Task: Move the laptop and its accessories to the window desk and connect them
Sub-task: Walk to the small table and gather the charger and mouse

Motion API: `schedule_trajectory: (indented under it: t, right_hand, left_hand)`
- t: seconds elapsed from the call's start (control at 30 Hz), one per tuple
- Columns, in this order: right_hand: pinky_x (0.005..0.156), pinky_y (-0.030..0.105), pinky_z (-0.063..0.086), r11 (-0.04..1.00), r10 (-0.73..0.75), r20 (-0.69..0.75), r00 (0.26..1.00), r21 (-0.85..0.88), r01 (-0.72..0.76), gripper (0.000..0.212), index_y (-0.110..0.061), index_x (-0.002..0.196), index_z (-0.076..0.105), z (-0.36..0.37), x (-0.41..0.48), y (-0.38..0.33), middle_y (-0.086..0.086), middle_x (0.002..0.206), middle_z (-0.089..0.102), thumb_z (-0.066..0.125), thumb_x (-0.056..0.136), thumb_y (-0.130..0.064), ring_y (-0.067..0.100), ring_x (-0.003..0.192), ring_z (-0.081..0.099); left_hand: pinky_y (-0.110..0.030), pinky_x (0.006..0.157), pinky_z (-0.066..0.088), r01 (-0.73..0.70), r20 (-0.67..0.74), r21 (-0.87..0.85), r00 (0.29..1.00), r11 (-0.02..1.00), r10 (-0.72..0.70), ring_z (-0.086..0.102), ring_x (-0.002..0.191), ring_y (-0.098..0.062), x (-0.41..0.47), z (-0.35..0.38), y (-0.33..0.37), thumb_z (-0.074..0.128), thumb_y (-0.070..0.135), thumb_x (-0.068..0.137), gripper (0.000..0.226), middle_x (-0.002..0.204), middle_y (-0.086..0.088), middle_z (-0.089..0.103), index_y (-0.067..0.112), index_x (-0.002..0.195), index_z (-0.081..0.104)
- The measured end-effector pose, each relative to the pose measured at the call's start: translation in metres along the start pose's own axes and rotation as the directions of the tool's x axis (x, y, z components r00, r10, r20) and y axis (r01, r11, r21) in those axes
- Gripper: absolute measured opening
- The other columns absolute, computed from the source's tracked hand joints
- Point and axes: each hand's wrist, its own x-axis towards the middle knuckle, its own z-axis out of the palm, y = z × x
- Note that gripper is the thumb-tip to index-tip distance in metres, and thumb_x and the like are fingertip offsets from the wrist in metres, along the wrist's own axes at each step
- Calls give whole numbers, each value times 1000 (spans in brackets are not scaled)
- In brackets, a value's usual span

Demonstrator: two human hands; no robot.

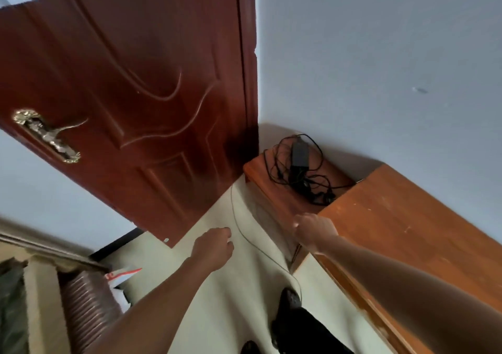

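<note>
**Charger on stand by door; both grips short of it**

I see the charger [300, 154], a black brick, lying on a low wooden stand [258, 175] in the corner between the door [135, 81] and the wall [380, 54]. Its cord [316, 190] is heaped in loose tangles around and below the brick, and the lowest loops reach the edge of the higher counter [407, 231], which runs along the wall to the right.

Left grip [214, 247]: reached out over the floor [217, 304], fingers curled together, nothing seen in it. It is near a thin wire [260, 249] that trails across the floor from the foot of the door; I cannot tell whether they touch.

Right grip [312, 230]: reached out at the near corner of the stand, just beside the counter's end, back of the hand towards me, fingers tucked under. The palm is hidden, so I cannot tell whether it is clamped on anything. It is apart from the charger and cord.

The door handle [46, 134] is brass. A dark shoe [290, 298] shows on the floor below the arms.
</note>
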Motion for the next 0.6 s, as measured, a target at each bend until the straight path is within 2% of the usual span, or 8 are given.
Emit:
schedule_trajectory:
  t: [0.13,0.3,0.4,0.6]
  right_hand:
    - [69,29,42,991,129,27,991,24,-130,30,-30,119,59,1,60,42,-3,120,63,45,93,-33,22,106,62]
    - [79,33,45,952,284,95,954,87,-292,32,-26,120,59,-3,139,84,-1,123,63,49,91,-33,24,111,60]
    - [77,33,46,917,365,152,918,113,-383,30,-24,116,60,-9,177,95,3,120,64,52,89,-32,26,109,61]
    - [80,34,46,886,403,177,898,172,-431,28,-27,114,60,-20,230,92,3,119,64,53,88,-35,27,110,60]
  left_hand:
    - [-33,81,48,-99,61,14,993,995,98,62,100,-25,84,-12,14,47,29,91,29,107,-6,67,15,112,61]
    - [-33,79,49,-160,113,63,982,985,152,62,98,-24,184,-37,24,46,28,92,29,106,-4,67,16,114,60]
    - [-33,82,50,-170,116,71,980,983,161,61,103,-25,237,-57,26,48,30,91,32,109,-5,68,18,119,58]
    - [-31,77,48,-175,227,50,961,983,159,62,101,-28,320,-75,22,49,30,89,32,107,-8,68,19,117,59]
